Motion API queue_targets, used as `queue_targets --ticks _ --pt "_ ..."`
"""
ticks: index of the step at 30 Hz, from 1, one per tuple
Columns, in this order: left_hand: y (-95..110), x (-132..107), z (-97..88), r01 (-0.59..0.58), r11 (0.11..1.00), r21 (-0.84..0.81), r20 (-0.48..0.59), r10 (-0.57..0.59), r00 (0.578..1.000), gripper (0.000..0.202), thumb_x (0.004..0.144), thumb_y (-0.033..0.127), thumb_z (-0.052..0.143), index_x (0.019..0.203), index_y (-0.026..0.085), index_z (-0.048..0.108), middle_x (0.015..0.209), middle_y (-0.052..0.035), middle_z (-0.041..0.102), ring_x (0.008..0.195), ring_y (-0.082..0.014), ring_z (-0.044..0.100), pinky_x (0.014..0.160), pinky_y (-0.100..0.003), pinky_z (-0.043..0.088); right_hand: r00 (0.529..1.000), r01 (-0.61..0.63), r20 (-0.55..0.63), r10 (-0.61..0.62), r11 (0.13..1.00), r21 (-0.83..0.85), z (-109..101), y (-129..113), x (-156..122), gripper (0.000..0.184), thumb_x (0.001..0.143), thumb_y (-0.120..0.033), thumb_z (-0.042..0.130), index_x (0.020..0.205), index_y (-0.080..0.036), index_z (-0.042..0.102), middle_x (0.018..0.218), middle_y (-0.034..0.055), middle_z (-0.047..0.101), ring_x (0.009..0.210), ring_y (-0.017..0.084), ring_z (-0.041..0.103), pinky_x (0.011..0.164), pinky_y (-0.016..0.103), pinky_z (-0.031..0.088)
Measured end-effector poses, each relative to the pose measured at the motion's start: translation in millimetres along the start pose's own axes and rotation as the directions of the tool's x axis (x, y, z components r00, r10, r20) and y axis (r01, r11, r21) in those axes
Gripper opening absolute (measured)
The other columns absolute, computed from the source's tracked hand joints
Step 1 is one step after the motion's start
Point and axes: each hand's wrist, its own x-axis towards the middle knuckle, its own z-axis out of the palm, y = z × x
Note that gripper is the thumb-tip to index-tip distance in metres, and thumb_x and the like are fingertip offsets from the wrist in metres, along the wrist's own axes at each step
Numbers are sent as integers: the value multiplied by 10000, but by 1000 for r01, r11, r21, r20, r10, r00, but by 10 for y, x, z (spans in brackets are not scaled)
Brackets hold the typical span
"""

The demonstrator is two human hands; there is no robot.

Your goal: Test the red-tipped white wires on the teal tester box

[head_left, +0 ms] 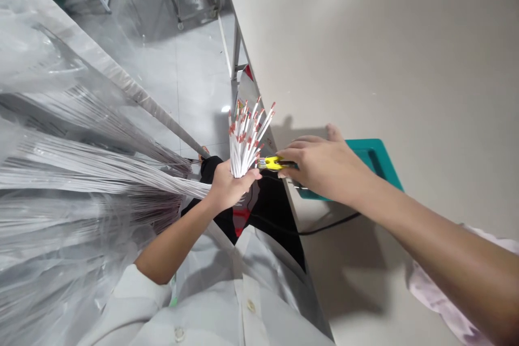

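My left hand (pixel 231 186) is closed around a thick bundle of white wires (pixel 243 154), their reddish-brown tips fanned out above the fist. To the left, the wires (pixel 121 167) run back in a long sheaf. My right hand (pixel 320 162) pinches a small yellow tool with a metal tip (pixel 272 163); my fingers cover its rear part, so its exact kind stays unclear. The tip points left, close beside the bundle near my left thumb; I cannot tell whether it touches a wire. Beneath the right hand lies a teal tray (pixel 391 170), partly hidden.
A pale table (pixel 385 65) fills the right side. A black cable (pixel 328 226) crosses its edge below my right hand. More white wires in clear plastic (pixel 60 259) lie at left along a plastic-covered rail (pixel 133 89). A wheeled metal rack (pixel 190 8) stands on the tiled floor.
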Motion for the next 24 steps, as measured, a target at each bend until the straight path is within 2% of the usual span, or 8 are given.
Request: queue_targets --ticks 3,6,10,12,17,19,22,24 --pt "-7 31 17 0 1000 25 -5 0 1000 347 692 231 650 1022 125 650 636 -20 647 420 -66 455 417 -207 385 999 45 -14 -45 999 -25 17 27 23 108 799 -232 567 706 -221 620 782 65 689 958 299 593 923 679 206" --pt "-36 60 23 -49 984 173 -31 55 998 330 691 226 645 1008 137 663 634 -17 651 457 -98 503 457 -232 414 998 55 -5 -55 998 -37 31 42 29 133 805 -215 553 687 -218 614 772 66 695 1022 313 580 937 707 171" --pt "-43 84 11 -166 899 406 -50 204 978 247 687 216 645 923 164 694 780 -37 697 732 -187 634 692 -291 489 999 43 17 -43 999 -26 39 43 18 130 807 -193 539 711 -208 626 809 70 706 1067 319 567 952 713 146" --pt "-32 89 3 -165 883 439 -49 207 977 238 690 217 643 915 168 698 824 -42 707 803 -206 645 753 -304 488 999 48 -7 -48 999 -21 44 46 13 147 808 -187 528 699 -213 624 793 67 706 1058 315 573 958 708 140" --pt "-38 90 2 -120 914 387 -55 153 987 299 683 212 651 974 158 693 825 -48 710 789 -202 641 717 -293 491 995 75 -64 -75 997 -12 67 64 7 184 815 -195 508 664 -227 609 748 54 700 1012 299 594 968 694 146" --pt "-51 87 3 -94 944 316 -53 117 992 326 690 223 648 1006 152 684 776 -45 704 685 -170 623 626 -270 485 995 69 -66 -69 998 -7 77 70 1 182 817 -201 508 673 -227 616 749 52 702 1012 302 597 974 695 142" --pt "-54 83 1 -25 986 166 -15 28 999 374 706 229 633 1069 143 658 676 -30 680 469 -94 509 458 -228 419 995 67 -73 -67 998 2 87 75 -7 182 820 -211 505 686 -229 627 759 52 708 1021 308 596 981 694 136" --pt "-41 85 0 17 996 87 6 -18 1000 390 705 221 633 1084 131 649 640 -26 666 407 -64 443 412 -214 385 994 72 -82 -72 997 -1 86 74 -11 179 818 -217 508 688 -229 630 762 54 709 1024 310 594 985 690 140"
